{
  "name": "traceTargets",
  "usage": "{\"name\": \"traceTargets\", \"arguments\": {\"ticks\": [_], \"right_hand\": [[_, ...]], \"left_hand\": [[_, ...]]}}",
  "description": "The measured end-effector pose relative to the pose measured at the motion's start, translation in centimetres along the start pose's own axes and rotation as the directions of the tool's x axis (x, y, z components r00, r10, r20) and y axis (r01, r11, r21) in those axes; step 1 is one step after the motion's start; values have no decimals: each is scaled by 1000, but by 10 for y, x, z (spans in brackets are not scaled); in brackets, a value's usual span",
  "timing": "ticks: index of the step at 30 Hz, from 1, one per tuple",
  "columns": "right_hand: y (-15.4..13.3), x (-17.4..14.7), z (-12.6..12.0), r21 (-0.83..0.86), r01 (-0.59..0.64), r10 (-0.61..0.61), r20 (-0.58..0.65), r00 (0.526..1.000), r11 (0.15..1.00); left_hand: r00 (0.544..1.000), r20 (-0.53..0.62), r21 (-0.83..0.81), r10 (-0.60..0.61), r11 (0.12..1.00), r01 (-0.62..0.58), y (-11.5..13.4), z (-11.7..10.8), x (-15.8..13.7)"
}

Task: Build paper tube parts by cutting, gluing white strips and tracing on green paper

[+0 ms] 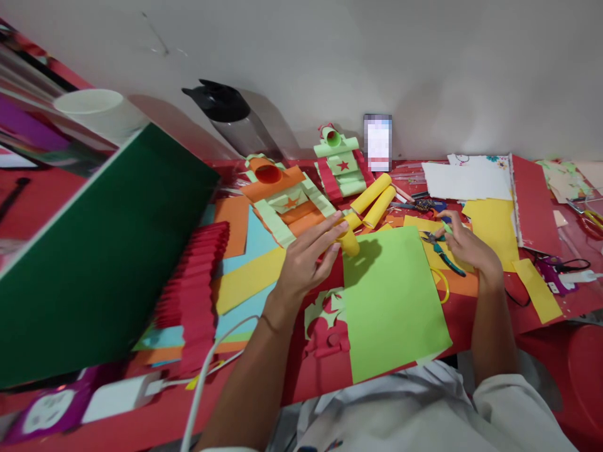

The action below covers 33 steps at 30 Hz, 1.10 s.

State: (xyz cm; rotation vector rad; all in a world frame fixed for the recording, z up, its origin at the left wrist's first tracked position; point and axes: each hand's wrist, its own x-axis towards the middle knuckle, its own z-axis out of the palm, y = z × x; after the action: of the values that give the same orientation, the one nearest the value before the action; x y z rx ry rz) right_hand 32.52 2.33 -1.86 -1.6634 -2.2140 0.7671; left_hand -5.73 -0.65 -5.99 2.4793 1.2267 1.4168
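Observation:
My left hand point(311, 257) is stretched out with its fingers straight. Its fingertips lie at a yellow paper roll point(350, 242) by the corner of a light green sheet point(393, 301); whether they press on the roll is unclear. Two more yellow rolls point(372, 193) lie just beyond. My right hand point(464, 242) has its thumb and forefinger bent together around a small light green piece point(447, 228), perhaps paper. Beside that hand are teal-handled pliers point(445, 256) and a yellow looped handle point(443, 285). Red and pale green cut-outs point(328, 336) lie below my left hand.
Behind stand an orange-and-green paper model point(289, 204), a smaller green-and-red one point(342, 166), a phone point(377, 143) and a bottle point(226, 113). A dark green board point(108, 251) leans at left. A white cable point(202, 383) runs near my left forearm.

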Motion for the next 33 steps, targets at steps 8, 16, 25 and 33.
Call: {"name": "traceTargets", "arguments": {"ticks": [8, 16, 25, 33], "right_hand": [[-21, 19, 24, 525, -24, -26, 88, 996, 851], [-61, 39, 65, 840, -57, -134, 153, 979, 540], [-87, 71, 100, 607, 87, -136, 35, 990, 790], [-82, 69, 122, 496, 119, -122, -25, 992, 860]], "left_hand": [[1000, -5, -15, 8, 1000, -8, -2, 0, -1], [999, 25, 12, -26, 1000, 26, 1, -1, 0], [999, 38, -3, -25, 1000, 25, 0, -1, 0], [1000, 24, 0, -19, 1000, 19, 0, -2, -2]]}}
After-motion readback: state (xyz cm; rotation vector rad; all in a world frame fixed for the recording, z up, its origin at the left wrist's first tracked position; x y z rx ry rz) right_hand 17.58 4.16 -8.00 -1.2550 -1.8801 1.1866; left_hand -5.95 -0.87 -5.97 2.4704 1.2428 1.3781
